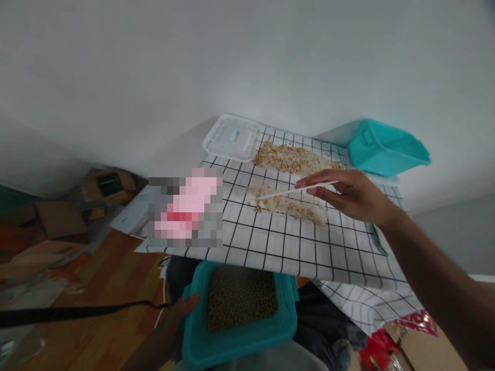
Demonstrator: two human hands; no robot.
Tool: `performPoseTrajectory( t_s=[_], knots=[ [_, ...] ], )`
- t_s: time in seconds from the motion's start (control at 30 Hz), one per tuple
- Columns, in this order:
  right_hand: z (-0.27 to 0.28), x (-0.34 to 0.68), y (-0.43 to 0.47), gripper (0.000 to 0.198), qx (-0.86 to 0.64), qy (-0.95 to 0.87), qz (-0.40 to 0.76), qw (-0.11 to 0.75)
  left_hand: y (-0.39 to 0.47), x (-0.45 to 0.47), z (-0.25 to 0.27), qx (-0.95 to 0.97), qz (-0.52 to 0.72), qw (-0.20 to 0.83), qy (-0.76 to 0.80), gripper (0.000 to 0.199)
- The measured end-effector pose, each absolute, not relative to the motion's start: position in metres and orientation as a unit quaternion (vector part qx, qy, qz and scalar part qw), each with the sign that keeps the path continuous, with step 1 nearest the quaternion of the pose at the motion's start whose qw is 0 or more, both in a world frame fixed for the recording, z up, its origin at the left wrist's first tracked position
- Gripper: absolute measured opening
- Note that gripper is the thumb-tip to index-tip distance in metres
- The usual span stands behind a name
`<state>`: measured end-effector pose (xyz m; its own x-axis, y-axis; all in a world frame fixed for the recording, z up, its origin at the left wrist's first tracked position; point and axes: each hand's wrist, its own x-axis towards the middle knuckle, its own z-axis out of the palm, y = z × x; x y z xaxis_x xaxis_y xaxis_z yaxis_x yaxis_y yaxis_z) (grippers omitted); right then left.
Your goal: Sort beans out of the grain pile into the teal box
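My right hand (340,193) is closed on a thin white stick (284,192) and hovers over the table's right half. The stick's far tip meets the left end of a strip of pale grains mixed with yellow ones (297,207). Behind it lies a wider patch of yellow and whitish grains (294,158). Below the table's front edge, my left hand (184,309) grips the left rim of a teal tub (240,350). Small greenish-brown beans (242,299) fill much of that tub. My left fingers are partly hidden under its side.
A white checked cloth (255,245) covers the table. At the back left lies a clear plastic lid (234,136); an upright teal bin (386,149) stands at the back right. A pink blurred item (189,203) is at the left. Cardboard boxes (58,221) sit on the floor.
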<state>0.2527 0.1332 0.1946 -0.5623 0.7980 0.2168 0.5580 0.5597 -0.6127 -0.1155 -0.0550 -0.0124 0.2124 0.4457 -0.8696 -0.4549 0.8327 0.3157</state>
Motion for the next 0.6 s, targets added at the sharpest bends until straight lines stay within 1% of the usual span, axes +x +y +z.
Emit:
performPoseTrajectory(
  t_s=[0.2,0.3,0.47,0.6],
  knots=[
    [0.183,0.239,0.124,0.025,-0.386,-0.855,0.237,0.251,-0.045,-0.114,0.000,0.055,0.298,0.783,0.543,0.078],
    [0.181,0.240,0.123,0.027,-0.369,-0.864,0.240,0.243,-0.042,-0.110,0.010,0.066,0.303,0.794,0.522,0.075],
    [0.185,0.248,0.122,0.030,-0.357,-0.876,0.230,0.230,-0.038,-0.107,0.015,0.091,0.322,0.820,0.464,0.061],
    [0.186,0.252,0.121,0.029,-0.366,-0.872,0.222,0.237,-0.036,-0.108,0.014,0.089,0.317,0.824,0.460,0.059]
  ],
)
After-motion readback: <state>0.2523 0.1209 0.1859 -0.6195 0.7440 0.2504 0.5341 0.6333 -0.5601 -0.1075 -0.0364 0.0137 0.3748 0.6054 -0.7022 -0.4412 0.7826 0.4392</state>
